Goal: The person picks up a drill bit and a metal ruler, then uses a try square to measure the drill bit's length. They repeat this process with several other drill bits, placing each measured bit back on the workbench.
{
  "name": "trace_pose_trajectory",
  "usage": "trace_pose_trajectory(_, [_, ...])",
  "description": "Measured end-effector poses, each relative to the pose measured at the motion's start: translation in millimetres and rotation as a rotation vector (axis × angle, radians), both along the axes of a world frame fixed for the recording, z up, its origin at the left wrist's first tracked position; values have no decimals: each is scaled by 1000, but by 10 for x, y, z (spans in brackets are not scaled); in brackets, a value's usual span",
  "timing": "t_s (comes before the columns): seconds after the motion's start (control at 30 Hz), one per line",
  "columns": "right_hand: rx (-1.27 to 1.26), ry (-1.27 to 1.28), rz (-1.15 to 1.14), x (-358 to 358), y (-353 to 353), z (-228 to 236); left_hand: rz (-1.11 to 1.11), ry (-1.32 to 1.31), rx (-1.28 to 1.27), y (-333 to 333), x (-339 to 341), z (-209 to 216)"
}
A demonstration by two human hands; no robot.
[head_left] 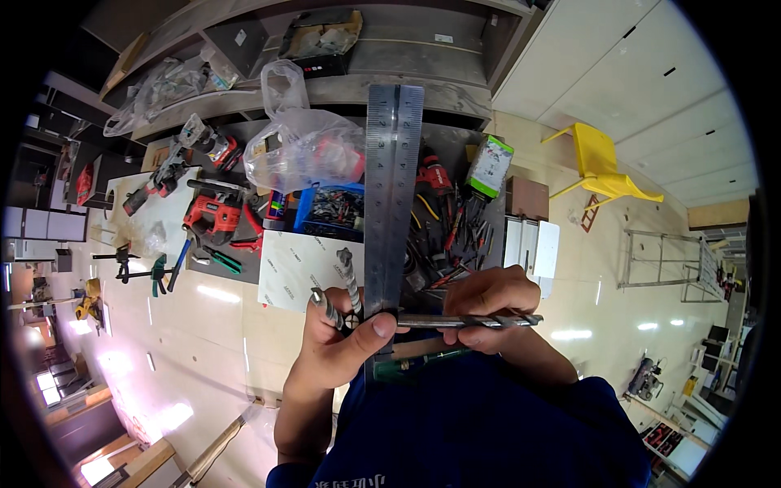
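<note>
A clear, scaled ruler (393, 203) stands upright in front of me, its lower end pinched by the thumb of my left hand (342, 350). Two more metal drill bits are tucked in that same hand: one spiral bit (348, 272) points up beside the ruler, and a shorter-looking bit (325, 307) sticks out at the left. My right hand (492, 305) is closed round a long drill bit (508, 322) lying crosswise, whose left end meets the ruler near my left thumb. Part of its shank is hidden by the fingers.
Behind my hands is a crowded bench with a white board (297, 272), a blue bin (329, 207) of small parts, red power tools (213, 213), a plastic bag (305, 150) and a green-white box (490, 167). A yellow chair (598, 154) stands at the right.
</note>
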State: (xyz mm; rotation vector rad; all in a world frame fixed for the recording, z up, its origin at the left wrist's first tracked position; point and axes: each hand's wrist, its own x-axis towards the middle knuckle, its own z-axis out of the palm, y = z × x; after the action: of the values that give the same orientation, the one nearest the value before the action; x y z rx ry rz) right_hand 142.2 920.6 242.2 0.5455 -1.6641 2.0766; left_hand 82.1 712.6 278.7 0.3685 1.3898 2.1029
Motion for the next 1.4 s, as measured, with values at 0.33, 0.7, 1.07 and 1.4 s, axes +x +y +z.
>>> trace_pose_trajectory(0.33, [158,218,-4,-43,16,54,28,21,39,23,17,105])
trace_pose_trajectory(0.7, [543,325,-302,-30,-33,115,-78,13,-257,133,4,170])
trace_pose_trajectory(1.07, [219,286,-379,9,-109,18,48,125,-230,133,-93,168])
trace_pose_trajectory(1.4, [175,309,-265,-7,-82,86,90,-16,-150,175,-52,310])
